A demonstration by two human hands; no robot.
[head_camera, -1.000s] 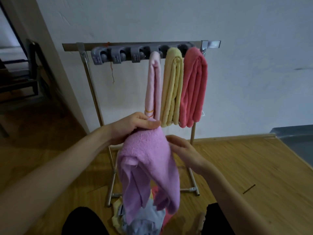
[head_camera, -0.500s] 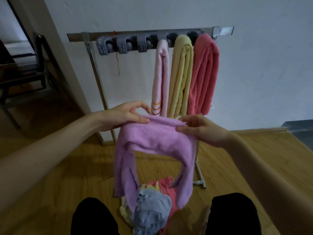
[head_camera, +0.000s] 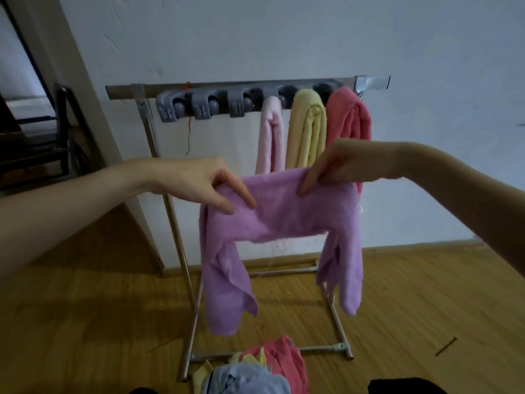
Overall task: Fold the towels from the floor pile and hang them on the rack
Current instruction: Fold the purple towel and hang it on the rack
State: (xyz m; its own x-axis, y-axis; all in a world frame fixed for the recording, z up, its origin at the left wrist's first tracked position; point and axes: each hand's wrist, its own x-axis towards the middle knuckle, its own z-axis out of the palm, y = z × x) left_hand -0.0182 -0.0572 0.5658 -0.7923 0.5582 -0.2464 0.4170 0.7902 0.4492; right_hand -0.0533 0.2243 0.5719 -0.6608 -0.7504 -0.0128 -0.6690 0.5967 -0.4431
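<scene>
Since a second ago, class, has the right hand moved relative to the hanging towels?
Yes. The right hand rose and swung right, now overlapping the red towel, pinching the purple towel.

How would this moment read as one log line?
step: folding | held: fluffy purple towel | left hand: pinching | right hand: pinching | metal rack: three hung

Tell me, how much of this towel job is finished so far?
Three folded towels hang on the rack: pale pink, yellow and coral. The left hand and right hand hold a purple towel stretched between them, mid-fold. The floor pile remains, and three grey clips stand free.
</scene>
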